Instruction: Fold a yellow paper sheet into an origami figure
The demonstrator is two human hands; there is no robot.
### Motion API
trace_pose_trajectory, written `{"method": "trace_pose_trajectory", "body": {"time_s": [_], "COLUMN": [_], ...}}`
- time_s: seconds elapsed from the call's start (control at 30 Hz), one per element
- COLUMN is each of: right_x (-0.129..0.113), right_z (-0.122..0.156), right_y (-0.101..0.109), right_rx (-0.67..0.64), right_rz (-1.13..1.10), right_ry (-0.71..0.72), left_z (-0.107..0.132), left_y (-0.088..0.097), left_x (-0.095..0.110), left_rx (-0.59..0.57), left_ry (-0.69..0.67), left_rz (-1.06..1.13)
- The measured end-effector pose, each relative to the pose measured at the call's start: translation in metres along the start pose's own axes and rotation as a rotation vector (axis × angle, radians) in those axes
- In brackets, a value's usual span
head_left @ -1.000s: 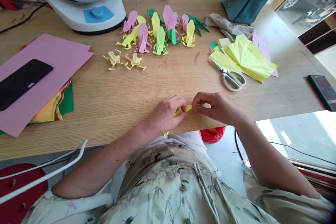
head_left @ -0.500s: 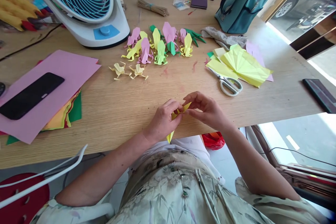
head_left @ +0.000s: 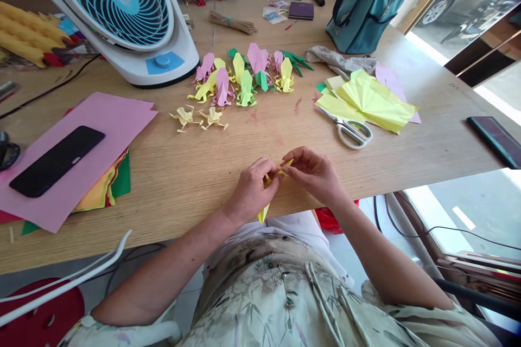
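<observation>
Near the front edge of the table, a small piece of folded yellow paper (head_left: pixel 264 212) is between my two hands. My left hand (head_left: pixel 253 188) is closed around its middle, with one pointed end sticking out below the palm. The fingertips of my right hand (head_left: pixel 311 172) pinch the upper pointed end. Part of the folds is hidden behind my fingers. Beyond my hands stand several folded paper frogs in pink, yellow and green, among them a pink frog (head_left: pixel 222 88) and a light green frog (head_left: pixel 246 89). Two small cream frogs (head_left: pixel 212 117) sit closer to me.
Scissors (head_left: pixel 353 133) lie to the right beside yellow paper sheets (head_left: pixel 374 100). On the left, a black phone (head_left: pixel 57 160) rests on pink paper (head_left: pixel 118 114). A fan (head_left: pixel 163 65) and a teal bag (head_left: pixel 366 11) stand farther back. Another phone (head_left: pixel 494 141) is near the right edge.
My right fingers have closed onto the upper point of the folded yellow paper. The left hand keeps its hold. The view has shifted slightly.
</observation>
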State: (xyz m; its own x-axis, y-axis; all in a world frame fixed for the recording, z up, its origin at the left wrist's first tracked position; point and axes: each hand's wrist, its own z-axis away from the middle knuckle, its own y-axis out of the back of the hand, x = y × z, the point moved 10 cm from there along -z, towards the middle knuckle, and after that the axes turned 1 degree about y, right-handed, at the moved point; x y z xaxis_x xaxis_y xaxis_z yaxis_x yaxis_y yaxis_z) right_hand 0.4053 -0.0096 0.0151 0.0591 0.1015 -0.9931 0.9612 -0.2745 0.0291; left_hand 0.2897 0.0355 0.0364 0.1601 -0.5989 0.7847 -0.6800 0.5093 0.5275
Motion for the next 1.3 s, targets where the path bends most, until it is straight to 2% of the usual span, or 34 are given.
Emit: {"method": "trace_pose_trajectory", "body": {"time_s": [0.37, 0.57, 0.97, 1.3], "right_x": [0.002, -0.002, -0.007, -0.019], "right_z": [-0.001, 0.001, 0.0, 0.0], "right_y": [0.0, 0.001, 0.002, -0.003], "right_rx": [0.068, 0.099, 0.13, 0.103], "right_rz": [-0.02, 0.0, 0.009, 0.123], "right_ry": [-0.061, -0.038, -0.013, 0.065], "left_z": [0.001, 0.003, 0.0, -0.002], "left_y": [0.001, 0.001, 0.003, 0.001], "left_x": [-0.006, -0.013, -0.008, -0.02], "left_rx": [0.013, 0.036, 0.032, 0.015], "left_ry": [0.039, 0.129, 0.073, 0.173], "left_rz": [-0.033, 0.099, 0.026, 0.212]}}
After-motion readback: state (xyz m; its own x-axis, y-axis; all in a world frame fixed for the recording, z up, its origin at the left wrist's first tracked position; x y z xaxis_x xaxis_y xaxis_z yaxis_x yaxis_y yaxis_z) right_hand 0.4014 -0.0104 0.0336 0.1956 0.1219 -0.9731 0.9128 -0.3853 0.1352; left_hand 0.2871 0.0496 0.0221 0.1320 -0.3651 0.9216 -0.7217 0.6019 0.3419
